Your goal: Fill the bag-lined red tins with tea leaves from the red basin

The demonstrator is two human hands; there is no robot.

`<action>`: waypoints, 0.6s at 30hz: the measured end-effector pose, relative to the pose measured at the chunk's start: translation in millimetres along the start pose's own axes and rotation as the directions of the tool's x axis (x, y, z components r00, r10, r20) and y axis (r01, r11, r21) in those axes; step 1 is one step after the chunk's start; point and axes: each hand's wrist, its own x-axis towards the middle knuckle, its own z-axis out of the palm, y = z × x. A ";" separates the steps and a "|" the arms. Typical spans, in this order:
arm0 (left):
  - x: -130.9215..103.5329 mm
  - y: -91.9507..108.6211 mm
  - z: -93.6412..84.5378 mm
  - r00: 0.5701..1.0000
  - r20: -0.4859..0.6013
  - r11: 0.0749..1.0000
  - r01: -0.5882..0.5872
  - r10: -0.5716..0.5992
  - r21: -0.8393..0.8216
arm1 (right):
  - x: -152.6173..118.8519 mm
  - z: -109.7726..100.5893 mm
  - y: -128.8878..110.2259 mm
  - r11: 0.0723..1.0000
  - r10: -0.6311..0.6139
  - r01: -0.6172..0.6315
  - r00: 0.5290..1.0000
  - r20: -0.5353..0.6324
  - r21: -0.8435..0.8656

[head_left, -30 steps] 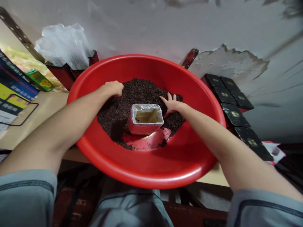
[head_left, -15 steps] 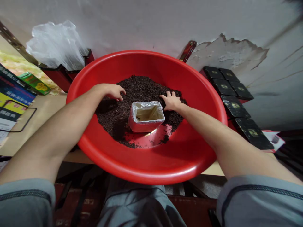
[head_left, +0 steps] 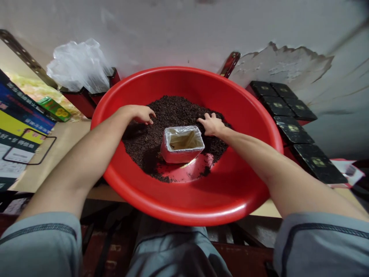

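Observation:
A large red plastic basin [head_left: 184,206] holds a heap of dark, dry, loose bits [head_left: 173,105] that look like tea leaves. On the bare patch in its middle stands a small red box [head_left: 181,156], upright, its open top lined with silvery foil. The little I see inside the box is mostly bare lining. My left hand [head_left: 143,114] is over the left side of the heap, fingers apart and a little bent, holding nothing. On the heap right of the box, my right hand [head_left: 211,125] lies with spread fingers. Neither hand touches the box.
Several red boxes with black lids [head_left: 291,129] stand right of the basin. At left are a clear plastic bag [head_left: 77,65] on dark red boxes, a small green box [head_left: 54,107] and a printed carton [head_left: 21,142]. A wall rises behind the table [head_left: 69,134].
The whole view has shifted, so everything appears slightly further right and lower. Both hands stay nearly in place beside the box.

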 end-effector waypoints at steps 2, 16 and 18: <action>-0.9 -3.3 -3.2 1.000 -0.026 1.000 0.004 -0.004 0.017 | 2.0 -0.5 2.0 1.000 -0.014 0.014 1.000 0.000 -0.018; -15.0 34.8 -13.8 0.912 -0.369 0.972 -0.225 0.182 -0.076 | 17.7 -26.1 -0.8 0.996 -0.072 0.075 0.994 -0.077 0.040; -18.5 40.3 -14.4 0.891 -0.412 0.952 -0.270 0.191 -0.141 | 17.4 -31.0 -2.1 0.994 -0.090 0.095 0.992 -0.090 0.061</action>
